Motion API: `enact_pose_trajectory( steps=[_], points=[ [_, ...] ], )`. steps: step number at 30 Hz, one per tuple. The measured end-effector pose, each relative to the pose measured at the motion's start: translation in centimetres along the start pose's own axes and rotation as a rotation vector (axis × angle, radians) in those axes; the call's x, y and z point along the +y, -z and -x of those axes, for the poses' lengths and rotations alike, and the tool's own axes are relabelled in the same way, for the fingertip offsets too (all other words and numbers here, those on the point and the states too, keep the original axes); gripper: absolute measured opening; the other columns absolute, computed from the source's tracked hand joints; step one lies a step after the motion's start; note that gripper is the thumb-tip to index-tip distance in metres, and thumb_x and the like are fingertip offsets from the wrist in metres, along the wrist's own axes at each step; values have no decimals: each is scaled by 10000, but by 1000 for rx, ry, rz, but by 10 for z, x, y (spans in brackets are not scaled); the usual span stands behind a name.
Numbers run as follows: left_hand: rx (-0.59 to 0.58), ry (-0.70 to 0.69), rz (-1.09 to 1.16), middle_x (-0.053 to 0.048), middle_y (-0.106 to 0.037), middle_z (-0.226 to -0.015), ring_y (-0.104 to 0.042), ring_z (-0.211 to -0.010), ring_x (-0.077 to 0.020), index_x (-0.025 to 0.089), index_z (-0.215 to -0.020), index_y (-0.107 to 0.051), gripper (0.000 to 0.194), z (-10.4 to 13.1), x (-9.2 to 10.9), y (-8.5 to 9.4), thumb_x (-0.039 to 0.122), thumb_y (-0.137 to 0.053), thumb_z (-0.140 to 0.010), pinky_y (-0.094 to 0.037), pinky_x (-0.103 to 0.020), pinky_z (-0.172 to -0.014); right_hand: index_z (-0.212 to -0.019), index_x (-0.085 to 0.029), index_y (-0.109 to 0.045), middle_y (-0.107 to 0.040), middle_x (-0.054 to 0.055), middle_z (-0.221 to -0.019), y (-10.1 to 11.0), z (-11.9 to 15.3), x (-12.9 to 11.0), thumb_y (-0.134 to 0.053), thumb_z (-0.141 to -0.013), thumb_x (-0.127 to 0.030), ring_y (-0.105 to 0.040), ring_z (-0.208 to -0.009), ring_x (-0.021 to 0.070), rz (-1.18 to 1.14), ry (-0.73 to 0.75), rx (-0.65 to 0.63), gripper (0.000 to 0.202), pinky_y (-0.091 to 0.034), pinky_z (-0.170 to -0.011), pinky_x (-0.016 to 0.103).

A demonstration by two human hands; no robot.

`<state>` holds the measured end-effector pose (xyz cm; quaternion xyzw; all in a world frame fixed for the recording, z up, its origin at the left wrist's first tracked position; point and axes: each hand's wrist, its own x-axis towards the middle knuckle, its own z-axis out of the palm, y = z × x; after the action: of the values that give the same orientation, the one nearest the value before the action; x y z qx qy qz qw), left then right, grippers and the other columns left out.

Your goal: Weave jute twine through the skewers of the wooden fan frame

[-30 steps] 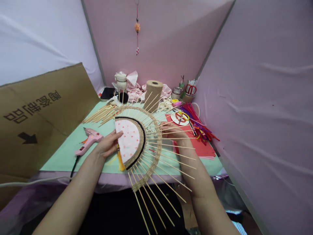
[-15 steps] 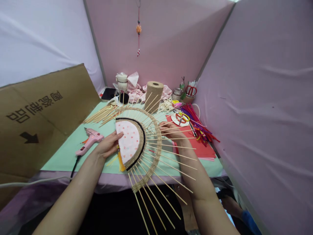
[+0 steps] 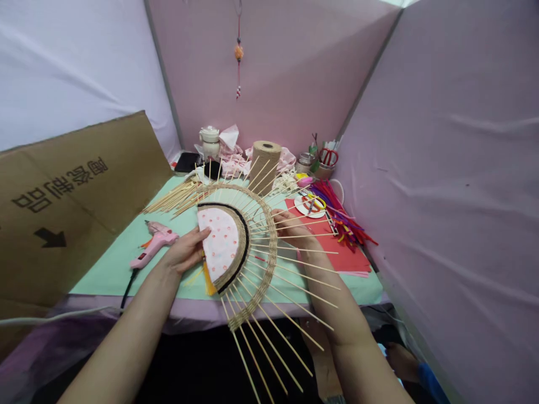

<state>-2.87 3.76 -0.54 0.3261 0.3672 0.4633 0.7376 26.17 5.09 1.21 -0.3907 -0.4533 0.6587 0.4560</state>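
Observation:
A half-round fan [image 3: 219, 238] of thin wooden sticks is in front of me, with a dotted pink cloth centre, a black edging line and a woven twine band [image 3: 273, 247] across the sticks. My left hand [image 3: 187, 251] is closed on its straight edge, thumb over the cloth. A yellow tassel [image 3: 208, 279] hangs beside that hand. At the band's right side my right hand [image 3: 290, 224] reaches behind the sticks. Its fingers are pinched together at the band, partly hidden by sticks.
A pink glue gun [image 3: 155, 245] with a cord lies left. Loose sticks [image 3: 174, 196], a twine spool [image 3: 265, 168] and a white jar [image 3: 209, 143] stand behind. Red paper [image 3: 349, 252], scissors [image 3: 314, 205] and pipe cleaners [image 3: 332, 202] lie right. Cardboard [image 3: 84, 202] leans at left.
The right hand has shifted slightly left and up along the band. Sticks near it have moved a little. The left hand keeps its grip on the fan.

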Motion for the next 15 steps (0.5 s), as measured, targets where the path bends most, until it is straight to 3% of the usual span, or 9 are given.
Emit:
enact_pose_trajectory(
  steps=[3, 8, 15],
  points=[
    [7, 0, 1, -131, -729, -998, -718, -824, -209, 107, -1126, -582, 305, 1, 0, -1, 102, -596, -821, -601, -299, -772, -785, -176, -624, -612, -18, -700, 7, 0, -2, -748, -703, -399, -501, -573, 80, -3, -6, 9, 268, -374, -547, 221],
    [18, -3, 12, -136, -729, -1001, -718, -833, -216, 96, -1140, -572, 323, 2, 2, -3, 89, -591, -817, -602, -321, -786, -722, -147, -624, -561, -38, -618, 16, 11, -12, -839, -606, -292, -466, -545, 58, 38, -34, -51, 284, -326, -523, 203],
    [24, 3, 11, -127, -735, -958, -722, -781, -206, 105, -1113, -573, 285, 5, 3, -6, 72, -564, -831, -610, -305, -741, -742, -140, -625, -621, -11, -660, 13, 13, -6, -842, -598, -300, -546, -597, 89, 80, -77, -112, 306, -388, -584, 230]
  ],
)
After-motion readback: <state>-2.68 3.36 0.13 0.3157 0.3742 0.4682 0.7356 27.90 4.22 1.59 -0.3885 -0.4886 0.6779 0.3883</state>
